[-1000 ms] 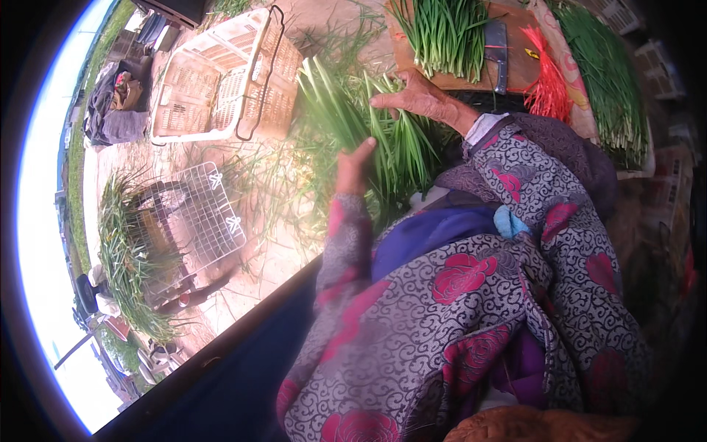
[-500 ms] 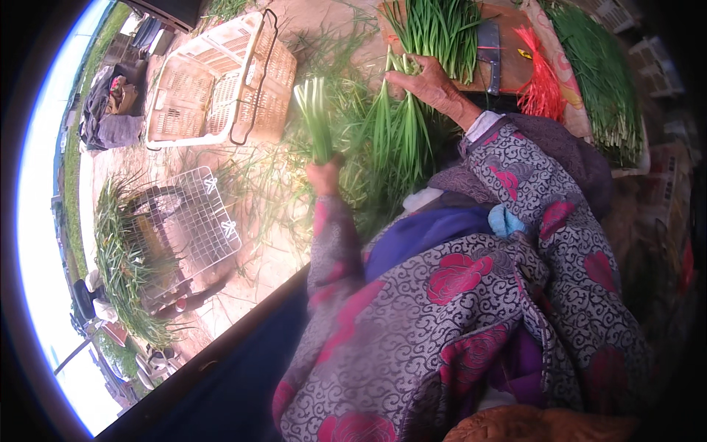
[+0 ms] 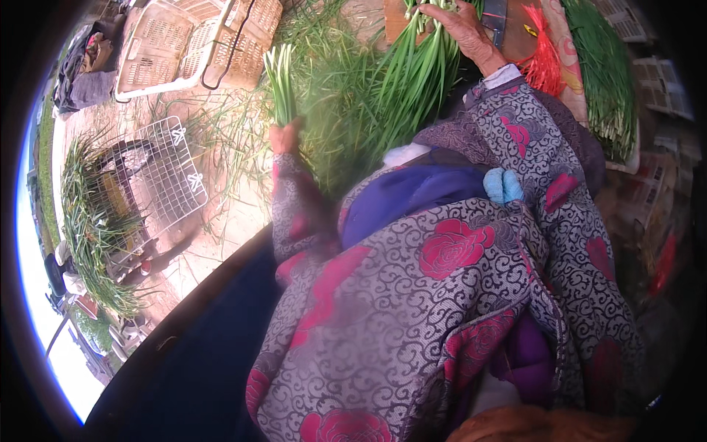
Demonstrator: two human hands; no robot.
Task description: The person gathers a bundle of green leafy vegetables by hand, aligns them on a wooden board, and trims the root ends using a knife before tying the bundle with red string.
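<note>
My left hand [image 3: 285, 138] is closed round a small bunch of chives [image 3: 280, 87], its pale cut ends pointing up. Higher up and to the right, my right hand [image 3: 465, 33] grips the pale stem ends of a second bunch of chives [image 3: 416, 81], whose long green leaves hang down toward my lap. That hand is beside a brown board [image 3: 395, 26] at the top edge, and its fingertips are partly covered by stems. Loose green leaves [image 3: 331, 118] lie thickly between the two bunches.
A cream plastic basket [image 3: 158, 62] lies at upper left. Below it is a wire basket [image 3: 166, 177] beside heaped greens [image 3: 85, 228]. Near my right hand are a cleaver [image 3: 494, 20] and red strings [image 3: 541, 55]. More chives [image 3: 600, 70] lie at far right.
The view has shifted, so the surroundings sit higher and further left. Both hands still hold chives; the bunch under my right hand hangs wider, and the greens on the board are mostly out of view.
</note>
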